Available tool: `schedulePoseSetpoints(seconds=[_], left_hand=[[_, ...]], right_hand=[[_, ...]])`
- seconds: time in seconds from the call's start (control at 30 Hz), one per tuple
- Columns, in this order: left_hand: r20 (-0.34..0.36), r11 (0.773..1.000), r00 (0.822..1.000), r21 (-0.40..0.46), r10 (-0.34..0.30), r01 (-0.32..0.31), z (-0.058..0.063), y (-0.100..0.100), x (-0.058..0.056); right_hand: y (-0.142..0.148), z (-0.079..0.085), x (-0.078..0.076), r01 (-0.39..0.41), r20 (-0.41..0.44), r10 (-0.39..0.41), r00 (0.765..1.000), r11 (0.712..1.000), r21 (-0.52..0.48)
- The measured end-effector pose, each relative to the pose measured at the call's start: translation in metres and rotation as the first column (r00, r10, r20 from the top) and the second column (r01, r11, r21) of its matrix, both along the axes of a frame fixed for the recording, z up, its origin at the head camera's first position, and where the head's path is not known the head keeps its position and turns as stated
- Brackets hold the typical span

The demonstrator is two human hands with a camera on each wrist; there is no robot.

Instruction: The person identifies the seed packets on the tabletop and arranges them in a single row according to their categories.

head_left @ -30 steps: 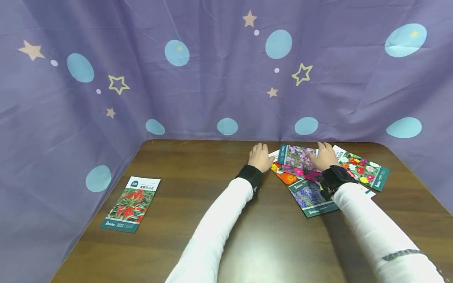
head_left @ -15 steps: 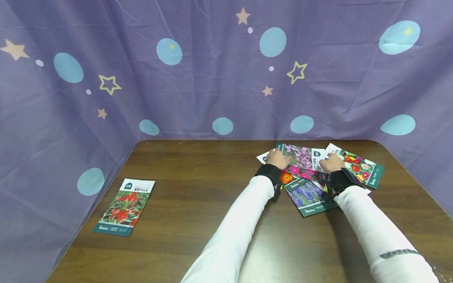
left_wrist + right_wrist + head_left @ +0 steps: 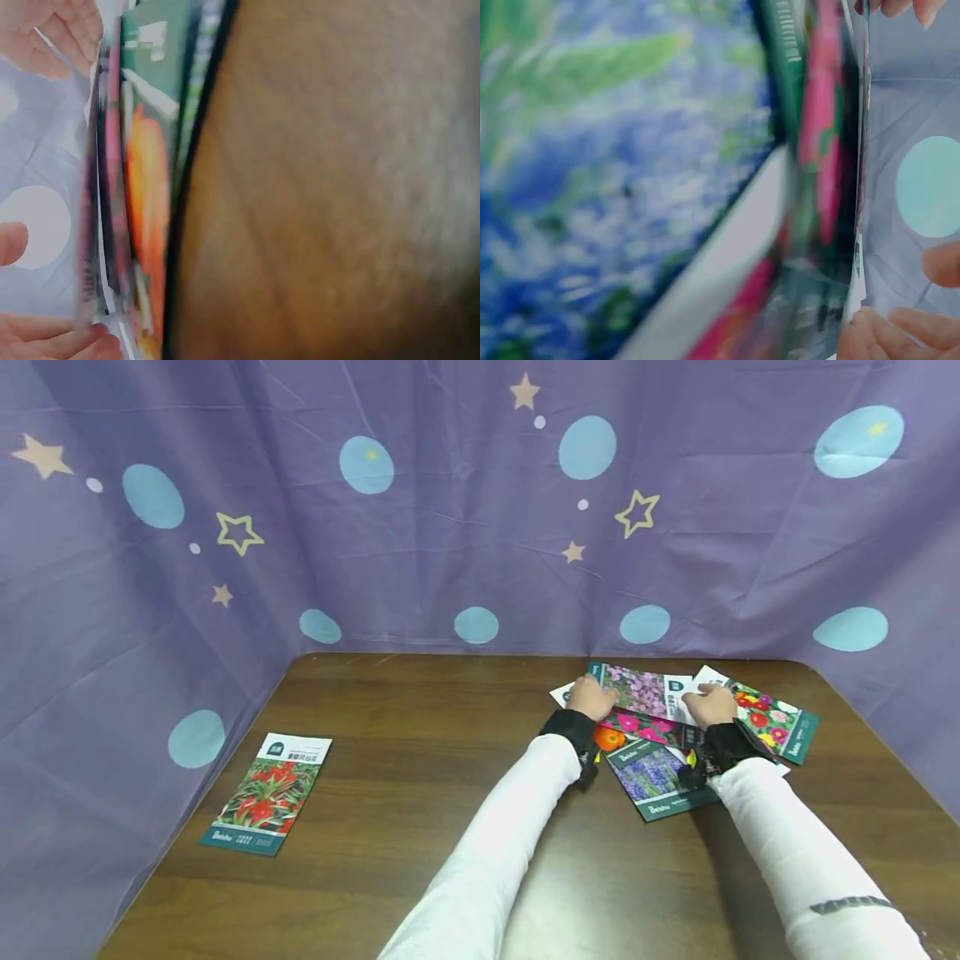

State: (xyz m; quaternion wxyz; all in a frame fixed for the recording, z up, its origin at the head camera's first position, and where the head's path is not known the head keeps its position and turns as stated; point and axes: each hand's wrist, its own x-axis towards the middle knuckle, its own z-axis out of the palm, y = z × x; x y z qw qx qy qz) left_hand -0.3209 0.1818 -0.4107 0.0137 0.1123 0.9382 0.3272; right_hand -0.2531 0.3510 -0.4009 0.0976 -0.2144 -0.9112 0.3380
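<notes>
Several flower seed packets lie overlapping at the back right of the table. My left hand (image 3: 590, 697) rests at the left end of the uppermost packet with pink-purple flowers (image 3: 636, 690), and my right hand (image 3: 710, 704) at its white right end. In the left wrist view, my left fingers (image 3: 56, 339) touch the packet edges while the thumb stays raised apart from them. The right wrist view has my right fingers (image 3: 889, 337) at the packet's end, thumb apart too. Below lie a magenta packet (image 3: 647, 727), an orange one (image 3: 609, 739) and a blue-violet one (image 3: 654, 779).
A packet with multicoloured flowers (image 3: 776, 722) slants out to the right of the pile. Alone at the left of the brown table (image 3: 420, 760) lies a packet with red flowers (image 3: 266, 797). A purple curtain (image 3: 420, 560) hangs right behind the table's back edge.
My left hand has moved right, from beside the pile onto the left end of the top packet. My right hand has shifted to that packet's right end. The packets have hardly moved.
</notes>
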Motion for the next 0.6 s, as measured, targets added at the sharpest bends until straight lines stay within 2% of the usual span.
schedulePoseSetpoints(seconds=[0.03,0.1,0.13,0.17,0.2,0.27,0.3,0.33,0.37,0.4,0.43,0.47,0.53,0.57,0.6], left_hand=[[0.009,0.999,1.0,0.045,-0.004,0.004,0.0,-0.002,-0.004],[-0.074,0.991,0.996,0.132,0.038,-0.028,0.003,-0.008,-0.006],[-0.145,0.981,0.988,0.193,0.051,-0.022,-0.008,-0.008,-0.018],[-0.224,0.963,0.972,0.269,0.073,-0.01,-0.022,-0.008,-0.032],[-0.296,0.942,0.95,0.335,0.101,0.004,-0.035,-0.008,-0.045],[-0.344,0.898,0.927,0.439,0.149,0.018,-0.042,-0.016,-0.055],[-0.305,0.861,0.94,0.507,0.151,0.026,-0.042,-0.022,-0.058],[-0.26,0.815,0.955,0.579,0.144,0.034,-0.041,-0.028,-0.059],[-0.19,0.774,0.972,0.633,0.141,0.011,-0.027,-0.038,-0.048],[-0.121,0.744,0.983,0.668,0.134,-0.019,-0.01,-0.049,-0.034],[-0.063,0.721,0.991,0.692,0.122,-0.045,0.007,-0.06,-0.019],[-0.039,0.691,0.993,0.721,0.113,-0.051,0.016,-0.069,-0.008],[-0.015,0.654,0.997,0.755,0.076,-0.039,0.036,-0.087,0.011],[-0.016,0.645,0.999,0.764,0.051,-0.021,0.042,-0.096,0.019],[-0.019,0.647,0.999,0.763,0.026,-0.003,0.045,-0.104,0.023]], right_hand=[[-0.002,0.002,0.0,0.027,-0.031,-0.027,0.999,1.0,-0.015],[-0.007,0.008,0.001,0.065,-0.095,-0.072,0.993,0.995,-0.072],[-0.009,0.01,0.002,0.079,-0.118,-0.093,0.989,0.99,-0.119],[-0.012,0.013,0.003,0.089,-0.142,-0.116,0.983,0.978,-0.187],[-0.015,0.016,0.004,0.091,-0.166,-0.135,0.977,0.964,-0.248],[-0.02,0.022,0.005,0.08,-0.197,-0.161,0.967,0.927,-0.365],[-0.022,0.024,0.006,0.07,-0.208,-0.173,0.963,0.902,-0.425],[-0.023,0.025,0.006,0.054,-0.217,-0.183,0.959,0.869,-0.493],[-0.022,0.023,0.005,0.038,-0.228,-0.189,0.955,0.841,-0.539],[-0.02,0.019,0.003,0.008,-0.255,-0.196,0.947,0.806,-0.592],[-0.016,0.014,0.001,-0.028,-0.272,-0.182,0.945,0.782,-0.622],[-0.011,0.006,-0.003,-0.064,-0.293,-0.172,0.941,0.756,-0.651],[0.002,-0.013,-0.01,-0.168,-0.348,-0.122,0.929,0.701,-0.693],[0.008,-0.022,-0.013,-0.218,-0.374,-0.087,0.923,0.682,-0.698],[0.013,-0.028,-0.013,-0.271,-0.398,-0.054,0.916,0.647,-0.713]])
